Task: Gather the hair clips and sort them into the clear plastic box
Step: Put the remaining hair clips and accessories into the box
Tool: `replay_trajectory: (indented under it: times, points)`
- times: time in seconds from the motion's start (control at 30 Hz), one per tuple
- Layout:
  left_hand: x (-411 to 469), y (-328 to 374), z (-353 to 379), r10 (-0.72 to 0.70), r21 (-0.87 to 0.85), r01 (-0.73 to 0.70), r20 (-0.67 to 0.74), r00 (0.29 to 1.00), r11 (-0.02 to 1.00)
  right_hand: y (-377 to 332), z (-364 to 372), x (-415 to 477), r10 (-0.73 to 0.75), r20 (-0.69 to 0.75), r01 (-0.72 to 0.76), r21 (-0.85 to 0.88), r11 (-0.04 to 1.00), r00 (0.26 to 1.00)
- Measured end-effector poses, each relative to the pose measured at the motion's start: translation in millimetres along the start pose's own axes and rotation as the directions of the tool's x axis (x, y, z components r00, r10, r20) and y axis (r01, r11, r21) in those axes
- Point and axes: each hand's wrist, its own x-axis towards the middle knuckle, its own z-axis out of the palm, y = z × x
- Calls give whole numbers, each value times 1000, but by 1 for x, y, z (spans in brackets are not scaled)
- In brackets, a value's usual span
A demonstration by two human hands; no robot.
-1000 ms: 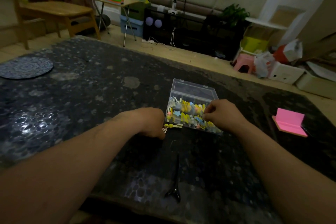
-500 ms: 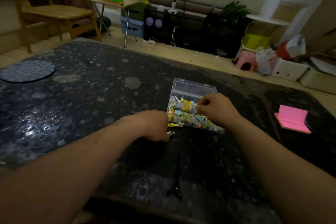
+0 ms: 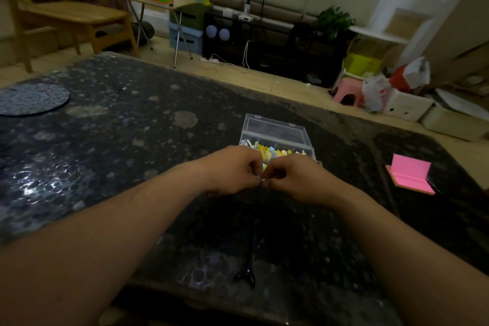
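Note:
The clear plastic box stands on the dark table with its lid tipped back. Several small yellow, blue and white hair clips lie inside; my hands hide its near half. My left hand and my right hand meet just in front of the box, fingers curled. Their fingertips pinch a small pale hair clip between them, mostly hidden. A long black hair clip lies on the table nearer to me, below my hands.
A pink sticky-note pad lies to the right on the table. At the far left sits a round dark mat. The table's near edge runs just below the black clip. Chairs, boxes and a pink stool stand on the floor beyond.
My left hand lifted from the table beside the box and moved right. My right hand left the box and came to meet it. The small clips beside the box are no longer visible.

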Motion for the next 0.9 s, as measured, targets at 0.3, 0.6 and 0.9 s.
replay_trajectory:
  times: [0.3, 0.6, 0.9]
  points:
    - [1, -16, -22, -165, -82, 145, -346, 923, 986, 23, -15, 19, 263, -307, -214, 184, 959, 915]
    - [-8, -18, 5, -305, 208, 320, -100, 947, 924, 48, 8, 37, 457, -219, -466, 14, 885, 862]
    - [-5, -21, 14, -313, 214, 329, -109, 944, 920, 53, 10, 36, 499, -185, -508, 0, 861, 847]
